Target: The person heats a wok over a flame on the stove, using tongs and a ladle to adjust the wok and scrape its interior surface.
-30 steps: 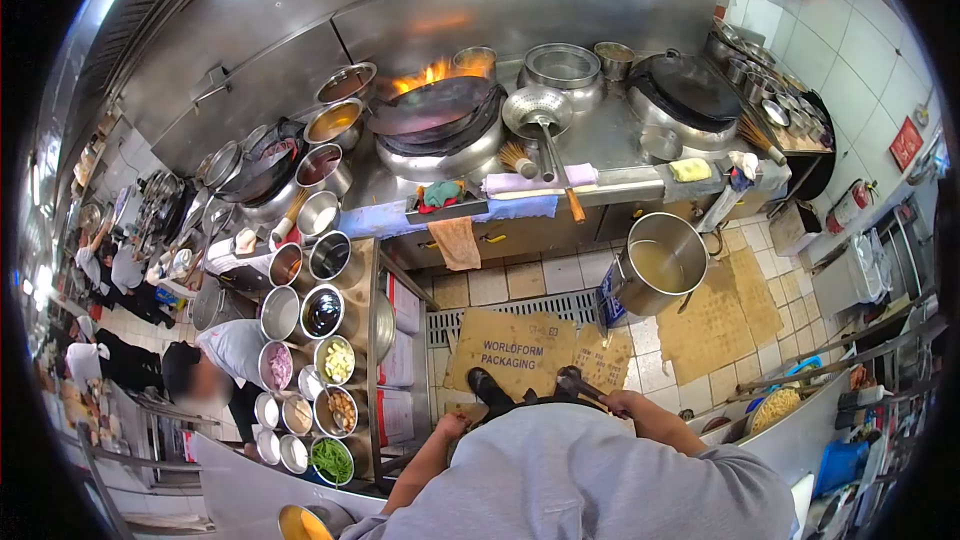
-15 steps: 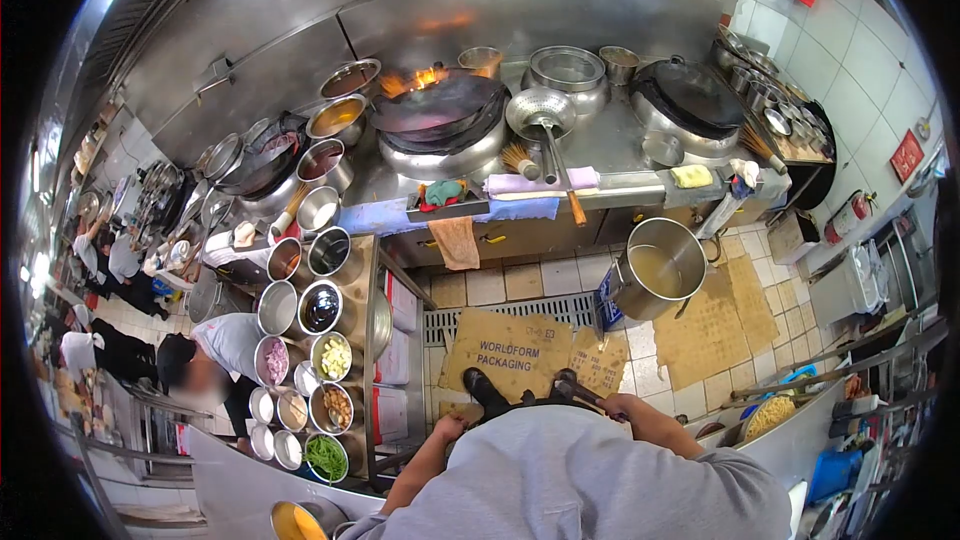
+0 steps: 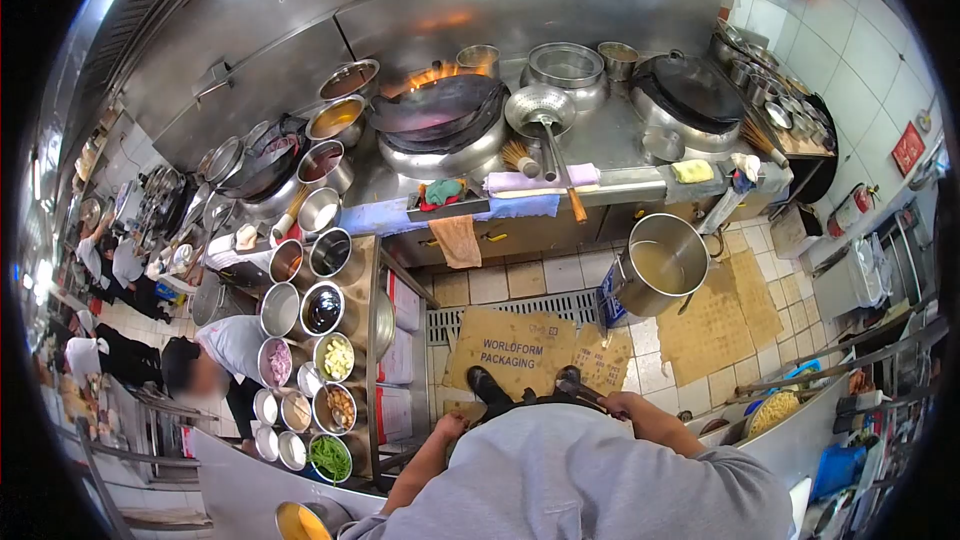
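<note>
My left hand is at the left of my waist, its fingers curled in; what they hold, if anything, is hidden. At the right side of my waist, my right hand is closed beside a dark strip; its grip is too small to make out. My grey shirt fills the bottom middle. Both my shoes stand on flattened cardboard. Ahead, a dark wok sits on a burner with flames behind it. A perforated ladle lies to its right.
A tall metal pot of cloudy liquid stands right of the cardboard. Bowls of chopped food and sauces line the left counter. A bent-over person in grey is beyond it, with other people farther left. A lidded wok is at right.
The flames behind the wok have changed shape. The camera view has shifted slightly. My hands have barely moved.
</note>
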The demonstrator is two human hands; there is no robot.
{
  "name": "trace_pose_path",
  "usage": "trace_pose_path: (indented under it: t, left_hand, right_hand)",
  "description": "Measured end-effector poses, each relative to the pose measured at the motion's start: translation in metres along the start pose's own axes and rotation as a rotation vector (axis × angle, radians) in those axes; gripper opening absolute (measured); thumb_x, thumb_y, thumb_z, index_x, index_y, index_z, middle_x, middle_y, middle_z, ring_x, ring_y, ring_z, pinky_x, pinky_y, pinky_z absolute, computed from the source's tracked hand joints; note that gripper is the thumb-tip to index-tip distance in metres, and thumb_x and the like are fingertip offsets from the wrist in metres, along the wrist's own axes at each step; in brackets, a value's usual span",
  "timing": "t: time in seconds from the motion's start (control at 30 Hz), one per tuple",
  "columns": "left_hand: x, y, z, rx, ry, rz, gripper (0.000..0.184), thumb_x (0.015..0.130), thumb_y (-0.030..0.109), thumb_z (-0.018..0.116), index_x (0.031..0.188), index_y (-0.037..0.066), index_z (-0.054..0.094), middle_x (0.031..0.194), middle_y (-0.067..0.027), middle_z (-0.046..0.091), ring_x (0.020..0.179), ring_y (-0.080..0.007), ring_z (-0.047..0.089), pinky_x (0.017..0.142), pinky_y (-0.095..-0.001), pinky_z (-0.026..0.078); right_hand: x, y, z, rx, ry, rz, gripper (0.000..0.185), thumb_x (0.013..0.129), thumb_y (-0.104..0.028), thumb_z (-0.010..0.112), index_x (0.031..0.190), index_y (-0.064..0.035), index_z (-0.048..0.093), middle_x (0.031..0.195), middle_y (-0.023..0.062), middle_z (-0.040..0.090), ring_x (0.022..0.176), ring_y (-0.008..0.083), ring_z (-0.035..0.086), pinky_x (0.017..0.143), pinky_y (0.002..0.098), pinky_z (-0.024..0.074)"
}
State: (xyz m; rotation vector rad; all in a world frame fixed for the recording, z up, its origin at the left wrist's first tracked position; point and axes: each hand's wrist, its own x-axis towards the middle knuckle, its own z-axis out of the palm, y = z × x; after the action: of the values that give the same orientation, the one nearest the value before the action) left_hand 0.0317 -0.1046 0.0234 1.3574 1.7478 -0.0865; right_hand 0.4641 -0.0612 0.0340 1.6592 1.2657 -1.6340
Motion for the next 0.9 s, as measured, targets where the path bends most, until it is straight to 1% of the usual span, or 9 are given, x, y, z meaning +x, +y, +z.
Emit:
trace_pose_path:
  t: [0.03, 0.1, 0.43, 0.5, 0.63, 0.7, 0.73, 0.83, 0.9]
  left_hand:
    - [-0.001, 0.001, -0.001, 0.023, -0.012, -0.008, 0.028, 0.071, 0.029, 0.049, 0.084, 0.006, 0.058, 0.078, -0.0115, 0.059, 0.074, -0.0227, 0.057, 0.069, -0.031, 0.043]
    - [0.001, 0.0, 0.001, -0.02, -0.009, 0.001, 0.028, 0.071, 0.028, 0.049, 0.084, 0.006, 0.058, 0.077, -0.0116, 0.059, 0.074, -0.0227, 0.057, 0.068, -0.031, 0.043]
    - [-0.012, 0.022, -0.012, 0.029, -0.028, -0.036, 0.03, 0.072, 0.032, 0.048, 0.087, 0.008, 0.058, 0.08, -0.012, 0.059, 0.077, -0.024, 0.056, 0.07, -0.0321, 0.043]
    - [-0.001, 0.009, -0.005, 0.023, -0.042, -0.016, 0.031, 0.072, 0.033, 0.047, 0.088, 0.009, 0.058, 0.083, -0.0122, 0.058, 0.079, -0.0246, 0.056, 0.071, -0.0325, 0.042]
    - [0.019, -0.013, 0.007, 0.018, -0.062, 0.034, 0.031, 0.072, 0.034, 0.046, 0.089, 0.011, 0.057, 0.089, -0.0126, 0.057, 0.085, -0.0262, 0.054, 0.073, -0.0336, 0.042]
    - [0.018, -0.015, 0.008, 0.019, -0.051, 0.021, 0.031, 0.072, 0.034, 0.046, 0.089, 0.011, 0.057, 0.089, -0.0124, 0.057, 0.085, -0.0261, 0.054, 0.073, -0.0336, 0.042]
    - [0.014, -0.009, 0.004, 0.021, -0.041, 0.009, 0.031, 0.071, 0.034, 0.047, 0.088, 0.01, 0.057, 0.088, -0.0122, 0.057, 0.084, -0.026, 0.054, 0.073, -0.0335, 0.042]
    - [-0.007, 0.012, -0.008, 0.086, 0.004, -0.024, 0.031, 0.071, 0.035, 0.048, 0.087, 0.01, 0.058, 0.086, -0.0111, 0.058, 0.082, -0.0249, 0.055, 0.072, -0.0328, 0.042]
    - [-0.015, 0.019, -0.013, 0.074, 0.002, -0.043, 0.031, 0.071, 0.034, 0.048, 0.087, 0.01, 0.058, 0.084, -0.0104, 0.058, 0.08, -0.0241, 0.055, 0.072, -0.0323, 0.042]
  right_hand:
    - [-0.001, 0.0, 0.001, 0.0, -0.001, 0.001, 0.047, 0.081, -0.043, 0.031, 0.066, -0.0012, 0.047, 0.043, 0.0061, 0.04, 0.032, 0.0169, 0.039, 0.033, 0.0309, 0.0304]
    - [-0.003, 0.0, 0.001, -0.05, 0.068, -0.018, 0.057, 0.082, -0.044, 0.027, 0.056, 0.0013, 0.051, 0.041, 0.0108, 0.045, 0.037, 0.0239, 0.047, 0.041, 0.0352, 0.0392]
    - [0.001, 0.005, 0.0, -0.055, 0.047, -0.023, 0.058, 0.081, -0.043, 0.024, 0.056, 0.0012, 0.051, 0.043, 0.0134, 0.047, 0.036, 0.0241, 0.047, 0.04, 0.0364, 0.0389]
    - [-0.001, 0.003, -0.003, -0.087, -0.017, 0.041, 0.051, 0.08, -0.046, 0.031, 0.075, 0.0006, 0.05, 0.039, 0.0069, 0.041, 0.031, 0.0178, 0.039, 0.034, 0.0312, 0.0308]
    - [0.006, 0.008, -0.004, -0.084, -0.034, 0.037, 0.051, 0.08, -0.046, 0.031, 0.075, 0.0008, 0.05, 0.038, 0.0062, 0.039, 0.03, 0.017, 0.037, 0.033, 0.0307, 0.0298]
    - [0.014, 0.012, -0.001, -0.174, 0.03, -0.041, 0.062, 0.082, -0.044, 0.022, 0.051, 0.0011, 0.052, 0.044, 0.0143, 0.049, 0.039, 0.0237, 0.05, 0.042, 0.0354, 0.04]
    - [0.011, 0.01, -0.002, -0.175, 0.03, -0.04, 0.062, 0.082, -0.044, 0.022, 0.051, 0.0011, 0.052, 0.044, 0.0143, 0.049, 0.039, 0.0237, 0.05, 0.042, 0.0354, 0.04]
    - [0.01, 0.007, -0.003, -0.194, 0.028, 0.025, 0.062, 0.083, -0.044, 0.022, 0.052, 0.0021, 0.052, 0.043, 0.0141, 0.048, 0.038, 0.0232, 0.049, 0.042, 0.035, 0.0398]
    - [0.013, 0.008, -0.003, -0.029, -0.03, 0.046, 0.048, 0.08, -0.045, 0.032, 0.07, -0.0007, 0.049, 0.039, 0.0055, 0.039, 0.029, 0.0165, 0.036, 0.031, 0.0309, 0.0293]
